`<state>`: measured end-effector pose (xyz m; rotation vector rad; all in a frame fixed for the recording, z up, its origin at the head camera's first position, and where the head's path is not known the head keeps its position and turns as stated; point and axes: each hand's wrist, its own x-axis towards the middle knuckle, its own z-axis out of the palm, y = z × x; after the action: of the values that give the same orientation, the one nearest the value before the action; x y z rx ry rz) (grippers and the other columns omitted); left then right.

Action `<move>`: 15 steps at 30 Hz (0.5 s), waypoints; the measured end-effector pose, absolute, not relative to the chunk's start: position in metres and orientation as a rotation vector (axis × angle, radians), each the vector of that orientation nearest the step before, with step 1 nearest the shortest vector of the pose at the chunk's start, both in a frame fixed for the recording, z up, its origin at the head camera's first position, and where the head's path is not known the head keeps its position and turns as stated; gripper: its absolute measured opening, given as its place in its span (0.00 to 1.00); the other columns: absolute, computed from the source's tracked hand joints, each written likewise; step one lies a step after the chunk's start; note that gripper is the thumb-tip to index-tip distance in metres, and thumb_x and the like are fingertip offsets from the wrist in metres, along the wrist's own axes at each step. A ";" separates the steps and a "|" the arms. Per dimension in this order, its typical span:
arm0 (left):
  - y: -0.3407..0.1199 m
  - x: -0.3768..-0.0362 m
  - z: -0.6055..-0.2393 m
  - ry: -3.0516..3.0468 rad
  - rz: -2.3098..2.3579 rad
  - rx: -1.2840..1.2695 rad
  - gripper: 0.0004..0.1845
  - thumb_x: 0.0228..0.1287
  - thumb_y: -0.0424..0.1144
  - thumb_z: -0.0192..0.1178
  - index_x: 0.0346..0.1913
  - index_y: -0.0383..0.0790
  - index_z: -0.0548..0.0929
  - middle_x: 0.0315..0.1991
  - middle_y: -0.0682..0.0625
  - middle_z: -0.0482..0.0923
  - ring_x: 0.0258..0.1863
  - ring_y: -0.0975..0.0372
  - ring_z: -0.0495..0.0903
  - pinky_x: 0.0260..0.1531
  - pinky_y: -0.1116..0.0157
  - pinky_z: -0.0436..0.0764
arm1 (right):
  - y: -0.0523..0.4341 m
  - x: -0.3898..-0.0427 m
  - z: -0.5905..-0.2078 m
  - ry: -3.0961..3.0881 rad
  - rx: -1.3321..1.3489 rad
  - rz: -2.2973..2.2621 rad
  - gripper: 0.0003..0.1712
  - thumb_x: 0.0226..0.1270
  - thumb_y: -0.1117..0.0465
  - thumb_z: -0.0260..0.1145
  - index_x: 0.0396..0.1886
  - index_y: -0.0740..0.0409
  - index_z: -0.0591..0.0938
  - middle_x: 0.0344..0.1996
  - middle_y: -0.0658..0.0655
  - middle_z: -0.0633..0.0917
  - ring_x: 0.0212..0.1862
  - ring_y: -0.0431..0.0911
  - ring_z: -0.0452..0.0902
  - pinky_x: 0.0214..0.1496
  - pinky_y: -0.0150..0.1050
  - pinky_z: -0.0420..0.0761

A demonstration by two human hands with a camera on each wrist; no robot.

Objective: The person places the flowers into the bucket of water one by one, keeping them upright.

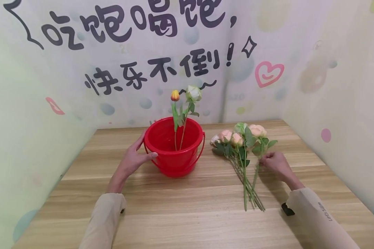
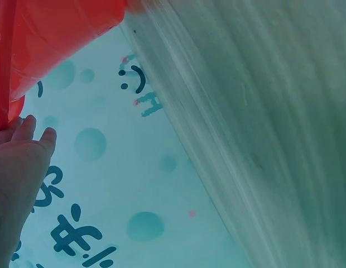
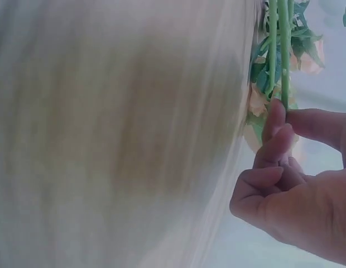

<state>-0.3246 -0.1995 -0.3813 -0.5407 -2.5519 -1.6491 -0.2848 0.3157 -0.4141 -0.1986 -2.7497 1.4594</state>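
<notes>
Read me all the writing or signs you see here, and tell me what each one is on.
"吃饱喝饱," – top line on the back wall.
"快乐不倒!" – second line on that wall.
Heart with a smiling face – drawn on the wall, no words.
Small print on the right sleeve – too small to read.
Dark characters in the left wrist view – cut off, unreadable.

Red bucket (image 1: 173, 152); orange tulip (image 1: 175, 95), white rose (image 1: 193, 93); peach-pink roses (image 1: 241, 136) showing green stems; counter (image 1: 187, 214) displaying pale woodgrain.
</notes>
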 end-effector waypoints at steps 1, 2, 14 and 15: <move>-0.199 -0.325 -0.381 -2.551 -1.650 -0.543 0.56 0.61 0.51 0.75 0.85 0.54 0.50 0.82 0.49 0.54 0.79 0.46 0.51 0.59 0.41 0.78 | 0.317 -0.285 -0.414 -2.747 -0.193 1.448 0.09 0.69 0.70 0.61 0.39 0.76 0.82 0.30 0.57 0.85 0.34 0.44 0.76 0.32 0.34 0.77; -0.199 -0.325 -0.381 -2.550 -1.651 -0.543 0.56 0.61 0.50 0.75 0.85 0.54 0.50 0.82 0.49 0.54 0.79 0.46 0.51 0.59 0.41 0.78 | 0.318 -0.285 -0.413 -2.742 -0.191 1.437 0.09 0.70 0.69 0.61 0.39 0.75 0.82 0.30 0.57 0.86 0.35 0.45 0.77 0.32 0.34 0.77; -0.199 -0.323 -0.381 -2.545 -1.643 -0.543 0.55 0.61 0.50 0.75 0.84 0.54 0.51 0.82 0.48 0.54 0.79 0.46 0.51 0.59 0.42 0.79 | 0.323 -0.287 -0.405 -2.581 -0.169 1.453 0.16 0.77 0.65 0.61 0.51 0.77 0.76 0.33 0.53 0.89 0.39 0.43 0.80 0.35 0.30 0.78; -0.199 -0.324 -0.381 -2.545 -1.641 -0.544 0.55 0.61 0.50 0.75 0.84 0.54 0.51 0.82 0.48 0.54 0.79 0.46 0.51 0.59 0.42 0.78 | 0.323 -0.287 -0.405 -2.564 -0.163 1.453 0.16 0.77 0.65 0.61 0.52 0.77 0.76 0.33 0.54 0.89 0.39 0.41 0.80 0.35 0.30 0.78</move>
<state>-0.3235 -0.1994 -0.3815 -0.5438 -2.5453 -1.6410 -0.2870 0.3230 -0.4053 -0.1632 -2.5635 1.4527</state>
